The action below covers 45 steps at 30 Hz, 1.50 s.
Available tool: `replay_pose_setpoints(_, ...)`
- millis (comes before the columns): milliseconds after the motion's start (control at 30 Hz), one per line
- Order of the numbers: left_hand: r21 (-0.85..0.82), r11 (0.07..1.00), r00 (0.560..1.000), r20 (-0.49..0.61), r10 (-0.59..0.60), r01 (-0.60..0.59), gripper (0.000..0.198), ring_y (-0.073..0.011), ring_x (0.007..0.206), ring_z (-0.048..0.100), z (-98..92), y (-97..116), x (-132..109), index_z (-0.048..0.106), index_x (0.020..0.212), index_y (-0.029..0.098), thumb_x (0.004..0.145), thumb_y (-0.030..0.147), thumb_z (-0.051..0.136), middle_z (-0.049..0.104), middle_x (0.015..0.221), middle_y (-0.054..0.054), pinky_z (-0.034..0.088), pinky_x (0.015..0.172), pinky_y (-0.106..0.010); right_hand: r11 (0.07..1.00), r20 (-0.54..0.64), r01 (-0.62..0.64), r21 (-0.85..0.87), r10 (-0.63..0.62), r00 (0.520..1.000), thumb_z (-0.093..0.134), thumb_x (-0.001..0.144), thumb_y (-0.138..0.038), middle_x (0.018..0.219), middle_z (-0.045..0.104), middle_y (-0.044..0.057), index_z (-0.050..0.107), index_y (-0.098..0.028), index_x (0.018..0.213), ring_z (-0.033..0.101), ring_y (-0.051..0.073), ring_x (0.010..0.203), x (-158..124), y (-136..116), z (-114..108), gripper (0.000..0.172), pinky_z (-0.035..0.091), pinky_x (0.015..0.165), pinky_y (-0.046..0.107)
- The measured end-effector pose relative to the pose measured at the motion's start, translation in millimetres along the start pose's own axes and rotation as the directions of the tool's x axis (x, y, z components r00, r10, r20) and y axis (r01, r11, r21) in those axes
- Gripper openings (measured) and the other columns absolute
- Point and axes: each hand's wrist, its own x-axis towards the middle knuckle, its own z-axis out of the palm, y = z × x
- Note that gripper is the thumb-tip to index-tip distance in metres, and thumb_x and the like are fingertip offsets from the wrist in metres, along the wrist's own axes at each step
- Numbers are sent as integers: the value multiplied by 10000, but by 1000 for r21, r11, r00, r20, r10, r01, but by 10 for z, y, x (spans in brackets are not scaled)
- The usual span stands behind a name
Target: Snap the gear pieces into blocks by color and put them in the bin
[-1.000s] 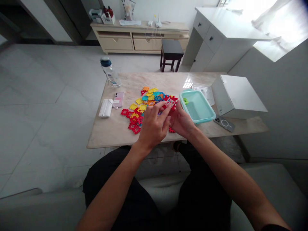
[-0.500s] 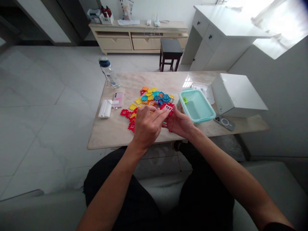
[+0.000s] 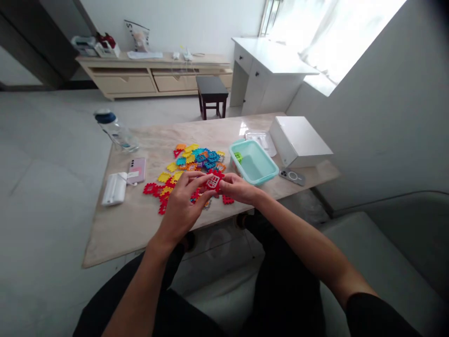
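Both my hands meet over the near edge of a marble table point(image 3: 140, 224). My left hand point(image 3: 182, 206) and my right hand point(image 3: 238, 189) pinch the same red toy tile point(image 3: 213, 181) with a white window part in it. The fingers of both are closed on it. Behind them lies a pile of interlocking tiles point(image 3: 196, 159) in red, yellow, blue and orange. A mint green tub point(image 3: 257, 171) stands just right of my right hand, with a small green piece point(image 3: 238, 157) inside.
A white box point(image 3: 300, 140) and a dark phone point(image 3: 293, 176) lie at the table's right end. A pink phone point(image 3: 136, 169), a white case point(image 3: 114, 189) and a water bottle point(image 3: 115, 131) are on the left. A dark stool point(image 3: 211, 93) stands beyond.
The camera has swung, so the table now sits further left and tilted. My hands have drawn the red tile nearer to the table's front edge, both still pinching it.
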Motion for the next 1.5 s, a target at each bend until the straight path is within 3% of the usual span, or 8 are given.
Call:
replay_pose_setpoints(267, -127, 973, 981, 50, -187, 192, 276, -230, 1088, 735, 66, 82, -52, 778, 1300, 264, 1030, 320, 804, 777, 1226, -83, 603, 1060, -411, 999, -8, 21, 40, -21, 1000, 890, 844, -773, 845, 740, 66, 826, -189, 1043, 665, 203, 780, -114, 223, -48, 620, 529, 671, 301)
replay_pose_setpoints(467, 8, 994, 993, 51, -108, 107, 295, -262, 1167, 730, 31, 48, -65, 796, 1282, 259, 1024, 399, 814, 781, 1199, -93, 584, 1067, -421, 999, 16, 29, -34, -29, 999, 882, 834, -791, 855, 731, 39, 806, -169, 985, 625, 161, 753, -100, 188, -47, 645, 487, 683, 264)
replay_pose_setpoints(667, 186, 982, 996, 90, -12, -5, 335, -287, 1127, 742, 35, -18, -70, 808, 1345, 234, 1118, 414, 640, 804, 1206, -132, 591, 1026, -436, 996, 27, 56, -63, -55, 998, 866, 864, -775, 864, 720, 21, 786, -157, 960, 626, 141, 797, -21, 111, 5, 631, 496, 750, 256)
replay_pose_setpoints(900, 220, 968, 974, -214, -75, 122, 330, -229, 1028, 774, 75, -5, -38, 809, 1133, 188, 1156, 356, 526, 843, 1092, -106, 613, 989, -380, 975, -180, 14, -223, -56, 982, 955, 820, -643, 1045, 807, 57, 816, -186, 1192, 693, 168, 837, -11, 172, -102, 606, 574, 775, 296)
replay_pose_setpoints(1000, 194, 962, 942, -310, -128, 194, 324, -188, 897, 758, 21, 14, -12, 805, 1086, 186, 1149, 357, 537, 843, 1050, -91, 617, 864, -333, 830, -265, -69, -554, -97, 959, 994, 818, -460, 1039, 804, 83, 797, -153, 1245, 713, 197, 867, -69, 359, -283, 561, 583, 819, 326)
replay_pose_setpoints(1100, 153, 954, 915, -356, -190, 258, 296, -167, 840, 742, -16, 35, 0, 804, 1061, 198, 1131, 355, 563, 841, 1020, -75, 602, 792, -301, 497, -229, -158, -853, -85, 970, 968, 852, -292, 1064, 781, 112, 788, -126, 1182, 718, 225, 937, -162, 612, -450, 411, 557, 888, 336)
replay_pose_setpoints(1233, 51, 935, 882, -354, -311, 350, 306, -157, 816, 733, -14, 33, 9, 810, 1089, 202, 1122, 391, 571, 828, 958, -52, 597, 757, -273, 191, -169, -183, -964, 87, 982, 921, 936, -339, 1101, 754, 133, 761, -125, 1087, 719, 242, 994, -241, 884, -547, 307, 522, 911, 319)
replay_pose_setpoints(1500, -76, 903, 836, -353, -421, 423, 314, -144, 786, 727, -28, 12, 28, 804, 1092, 194, 1117, 420, 587, 806, 901, -46, 575, 701, -237, 16, -158, -166, -986, 234, 959, 880, 994, -420, 1135, 753, 160, 792, -105, 1062, 727, 251, 1035, -147, 984, -567, 334, 494, 926, 295)
